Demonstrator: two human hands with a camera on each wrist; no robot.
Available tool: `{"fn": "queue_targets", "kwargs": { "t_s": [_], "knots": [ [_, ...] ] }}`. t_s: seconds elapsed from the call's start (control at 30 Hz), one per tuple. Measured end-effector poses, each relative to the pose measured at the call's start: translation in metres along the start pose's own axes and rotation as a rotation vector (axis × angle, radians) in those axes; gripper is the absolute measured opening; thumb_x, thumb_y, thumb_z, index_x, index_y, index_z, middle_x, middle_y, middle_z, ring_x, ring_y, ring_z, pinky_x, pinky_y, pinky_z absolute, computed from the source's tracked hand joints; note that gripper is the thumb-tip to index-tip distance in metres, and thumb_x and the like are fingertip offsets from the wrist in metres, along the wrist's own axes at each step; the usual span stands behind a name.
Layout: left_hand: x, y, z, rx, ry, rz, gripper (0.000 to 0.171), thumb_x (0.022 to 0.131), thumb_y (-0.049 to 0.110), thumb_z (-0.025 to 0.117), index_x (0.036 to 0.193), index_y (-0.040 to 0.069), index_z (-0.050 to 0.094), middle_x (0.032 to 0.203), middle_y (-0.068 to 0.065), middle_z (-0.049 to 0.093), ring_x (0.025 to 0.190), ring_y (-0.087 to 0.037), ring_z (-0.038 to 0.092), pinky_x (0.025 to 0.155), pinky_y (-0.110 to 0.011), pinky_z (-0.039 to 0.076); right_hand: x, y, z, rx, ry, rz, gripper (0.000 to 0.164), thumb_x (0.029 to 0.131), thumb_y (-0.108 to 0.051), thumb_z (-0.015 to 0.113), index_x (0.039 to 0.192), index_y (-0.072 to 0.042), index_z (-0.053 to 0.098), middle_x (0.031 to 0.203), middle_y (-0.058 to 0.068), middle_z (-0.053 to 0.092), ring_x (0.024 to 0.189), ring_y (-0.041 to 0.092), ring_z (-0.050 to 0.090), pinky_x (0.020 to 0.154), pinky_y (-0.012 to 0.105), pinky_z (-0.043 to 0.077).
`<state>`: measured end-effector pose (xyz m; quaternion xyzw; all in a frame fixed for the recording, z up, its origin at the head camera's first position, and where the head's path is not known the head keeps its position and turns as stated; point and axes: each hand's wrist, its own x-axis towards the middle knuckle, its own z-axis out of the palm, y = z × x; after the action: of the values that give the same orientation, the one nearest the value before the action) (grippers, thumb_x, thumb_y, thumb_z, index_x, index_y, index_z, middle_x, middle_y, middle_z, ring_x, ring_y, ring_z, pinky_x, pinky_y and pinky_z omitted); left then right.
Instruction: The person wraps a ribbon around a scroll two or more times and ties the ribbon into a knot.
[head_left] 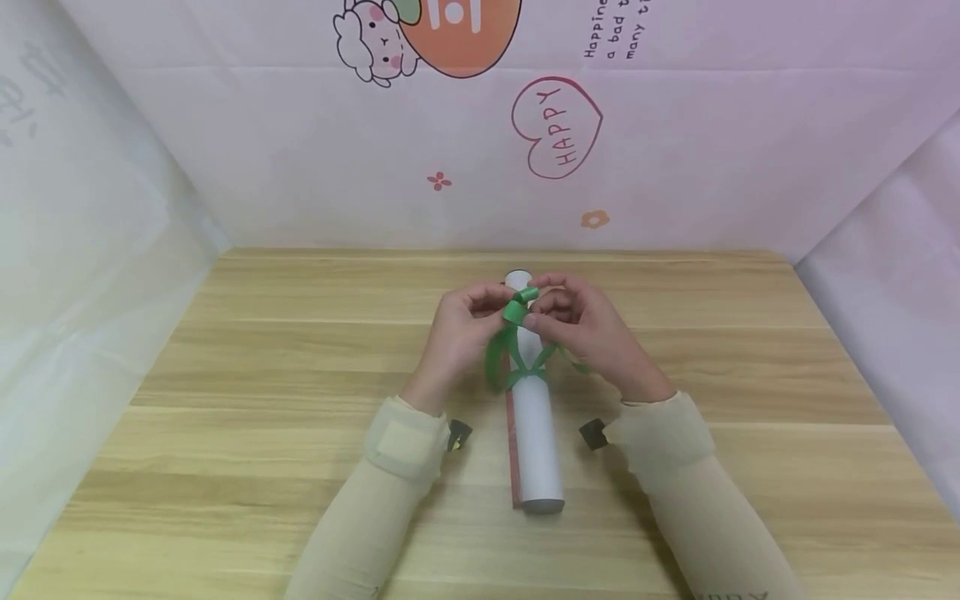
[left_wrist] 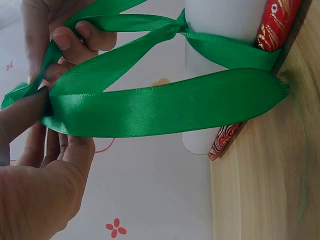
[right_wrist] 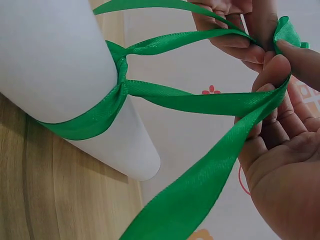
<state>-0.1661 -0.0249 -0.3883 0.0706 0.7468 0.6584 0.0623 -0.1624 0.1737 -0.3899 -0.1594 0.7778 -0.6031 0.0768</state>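
Note:
A white cylinder point(head_left: 537, 442) lies lengthwise on the table with a red strip patterned in gold point(left_wrist: 279, 22) along its left side. A green satin ribbon point(left_wrist: 160, 110) circles both and is knotted point(right_wrist: 122, 75) on top. Above the cylinder's far half, my left hand point(head_left: 462, 333) pinches ribbon between thumb and fingers. My right hand point(head_left: 592, 329) grips the ribbon too, thumb against its curled fingers. Between the hands the ribbon folds into small loops point(head_left: 515, 313). One ribbon tail hangs from each hand.
The wooden table point(head_left: 262, 400) extends to both sides and toward me. Behind it stands a white printed cloth point(head_left: 300, 158), with more white cloth point(head_left: 82, 250) on the left and right. A small black device point(head_left: 459, 433) sits at each wrist.

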Motion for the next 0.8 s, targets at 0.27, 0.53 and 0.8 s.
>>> {"fn": "queue_targets", "kwargs": {
  "t_s": [0.27, 0.53, 0.8],
  "knots": [
    [-0.0012, -0.0026, -0.0030, 0.096, -0.104, 0.026, 0.023, 0.096, 0.005, 0.075, 0.118, 0.000, 0.077, 0.118, -0.015, 0.077, 0.108, -0.026, 0.073, 0.096, -0.032, 0.059, -0.0001, 0.0028, -0.0003, -0.060, 0.017, -0.014, 0.038, 0.098, -0.009, 0.073, 0.135, -0.007, 0.064, 0.106, -0.002, 0.072, 0.090, 0.024, 0.071, 0.075, 0.024, 0.058],
    [-0.0031, -0.0011, -0.0038, 0.163, -0.185, 0.030, 0.025, 0.096, 0.009, 0.076, 0.120, 0.003, 0.077, 0.119, -0.012, 0.077, 0.104, -0.021, 0.072, 0.095, -0.030, 0.058, -0.0003, 0.0083, -0.0028, -0.112, 0.065, -0.007, 0.024, 0.099, -0.017, 0.075, 0.122, -0.010, 0.072, 0.109, -0.001, 0.073, 0.085, 0.019, 0.065, 0.072, 0.024, 0.054],
    [-0.0029, -0.0028, -0.0033, 0.164, -0.197, 0.013, 0.030, 0.106, 0.030, 0.065, 0.125, 0.009, 0.076, 0.121, -0.006, 0.075, 0.108, -0.018, 0.069, 0.094, -0.031, 0.056, 0.0009, 0.0092, -0.0046, -0.152, 0.100, 0.031, 0.025, 0.100, -0.021, 0.074, 0.122, -0.010, 0.072, 0.106, -0.002, 0.073, 0.088, 0.017, 0.066, 0.075, 0.024, 0.056]
  ]
}}
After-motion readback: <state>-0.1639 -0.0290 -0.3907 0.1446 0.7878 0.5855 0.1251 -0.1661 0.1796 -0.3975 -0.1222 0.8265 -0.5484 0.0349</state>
